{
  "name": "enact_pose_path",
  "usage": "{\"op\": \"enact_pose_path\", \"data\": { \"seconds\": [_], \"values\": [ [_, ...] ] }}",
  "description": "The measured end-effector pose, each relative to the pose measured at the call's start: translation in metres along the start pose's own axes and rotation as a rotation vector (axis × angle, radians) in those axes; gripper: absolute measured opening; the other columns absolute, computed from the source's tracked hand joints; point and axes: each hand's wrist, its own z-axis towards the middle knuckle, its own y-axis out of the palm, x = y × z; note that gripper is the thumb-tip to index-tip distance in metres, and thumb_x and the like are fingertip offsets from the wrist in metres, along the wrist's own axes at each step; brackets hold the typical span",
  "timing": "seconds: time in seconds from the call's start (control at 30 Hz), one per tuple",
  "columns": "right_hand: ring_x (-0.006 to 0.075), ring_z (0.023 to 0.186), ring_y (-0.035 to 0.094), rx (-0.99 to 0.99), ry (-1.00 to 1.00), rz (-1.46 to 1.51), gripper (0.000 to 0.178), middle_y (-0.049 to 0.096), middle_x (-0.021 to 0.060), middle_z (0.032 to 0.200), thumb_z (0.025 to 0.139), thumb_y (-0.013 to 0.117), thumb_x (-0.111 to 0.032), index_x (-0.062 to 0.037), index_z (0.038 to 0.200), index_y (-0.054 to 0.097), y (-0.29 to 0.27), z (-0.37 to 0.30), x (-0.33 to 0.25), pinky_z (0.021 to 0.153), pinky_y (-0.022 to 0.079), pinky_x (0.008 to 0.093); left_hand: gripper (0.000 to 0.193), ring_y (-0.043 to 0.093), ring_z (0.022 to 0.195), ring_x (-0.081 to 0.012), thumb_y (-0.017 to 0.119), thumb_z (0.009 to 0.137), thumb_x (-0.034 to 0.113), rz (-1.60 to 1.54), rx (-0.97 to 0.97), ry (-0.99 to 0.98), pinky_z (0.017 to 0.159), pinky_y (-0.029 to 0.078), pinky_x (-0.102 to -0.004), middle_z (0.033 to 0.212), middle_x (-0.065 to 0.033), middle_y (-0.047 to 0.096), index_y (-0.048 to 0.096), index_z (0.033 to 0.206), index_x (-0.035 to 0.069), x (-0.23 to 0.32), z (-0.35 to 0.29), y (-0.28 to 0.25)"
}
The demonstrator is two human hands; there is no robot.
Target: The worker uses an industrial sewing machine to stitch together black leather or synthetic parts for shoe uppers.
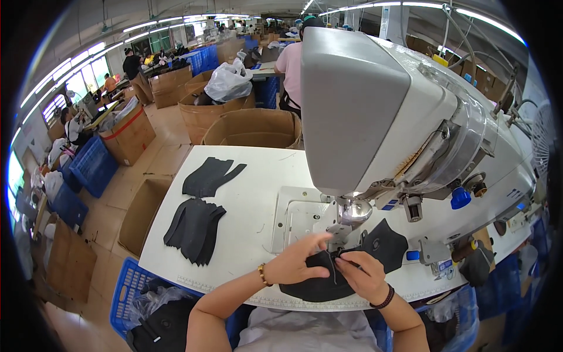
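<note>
At lower left, a clear plastic bag (145, 305) and dark pieces (167, 328) are held in a blue crate (121, 288). On the white bench (252, 199), cut black panels (193, 230) are stacked. The left hand (296, 261) is held near the sewing machine (404, 111), fingers spread; whether cloth is touched cannot be told. The black workpiece (314, 287) is laid at the bench's front, beneath both hands; it is judged light, pliable and hardly slippery, best taken by its edges. Its upper edge is pinched by the right hand (366, 276). Further right, clear plastic (444, 309) is held in another crate (471, 314).
</note>
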Motion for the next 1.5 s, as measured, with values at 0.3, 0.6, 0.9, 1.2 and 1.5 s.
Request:
{"op": "enact_pose_path", "data": {
  "seconds": [0.3, 0.6, 0.9, 1.2, 1.5],
  "values": [
    [0.0204, 0.063, 0.056, -0.124, -0.101, -0.150, 0.018, 0.058, 0.0100, 0.078, 0.061, 0.065, -0.001, 0.0027, 0.078, 0.061, -0.011, 0.008, -0.005, 0.049, 0.042, 0.0290, 0.037, 0.032, 0.050, -0.0251, 0.052, 0.090, 0.024, -0.086, -0.279, -0.252, 0.047, 0.035, -0.0332, 0.056, -0.0173, 0.042, 0.048, 0.066, -0.003, 0.010, -0.013, 0.002],
    [0.0169, 0.059, 0.048, -0.319, -0.138, -0.248, 0.015, 0.053, 0.0103, 0.070, 0.063, 0.060, -0.005, 0.0046, 0.075, 0.058, 0.000, -0.030, -0.068, 0.047, 0.038, 0.0255, 0.045, 0.025, 0.045, -0.0122, 0.057, 0.088, 0.024, -0.034, -0.307, -0.313, 0.039, 0.025, -0.0304, 0.048, -0.0099, 0.028, 0.041, 0.054, 0.000, 0.005, -0.027, -0.001],
    [0.0138, 0.070, 0.048, -0.458, -0.107, 0.113, 0.013, 0.051, 0.0000, 0.071, 0.060, 0.057, -0.016, -0.0078, 0.071, 0.060, 0.002, -0.064, -0.074, 0.055, 0.036, 0.0279, 0.032, 0.033, 0.050, -0.0019, 0.063, 0.085, 0.018, -0.137, -0.110, -0.593, 0.039, 0.029, -0.0227, 0.047, 0.0007, 0.044, 0.056, 0.062, -0.003, 0.003, -0.010, -0.016],
    [0.0273, 0.100, 0.043, -0.249, 0.373, 0.124, 0.062, 0.050, 0.0076, 0.096, 0.051, 0.081, -0.044, -0.0053, 0.093, 0.056, -0.010, -0.020, 0.031, 0.093, 0.029, 0.0413, 0.013, 0.049, 0.057, -0.0029, 0.065, 0.081, 0.010, -0.268, -0.283, -0.479, 0.051, 0.040, -0.0201, 0.064, -0.0012, 0.060, 0.066, 0.083, -0.002, 0.023, -0.013, -0.013],
    [0.0190, 0.074, 0.047, -0.345, 0.447, 0.203, 0.046, 0.042, 0.0034, 0.067, 0.056, 0.080, -0.043, -0.0054, 0.073, 0.060, -0.020, -0.005, 0.019, 0.091, 0.029, 0.0409, 0.012, 0.049, 0.060, -0.0030, 0.063, 0.082, 0.007, -0.014, -0.373, -0.585, 0.050, 0.040, -0.0197, 0.067, -0.0006, 0.060, 0.065, 0.080, -0.005, 0.027, -0.004, -0.010]
  ]
}}
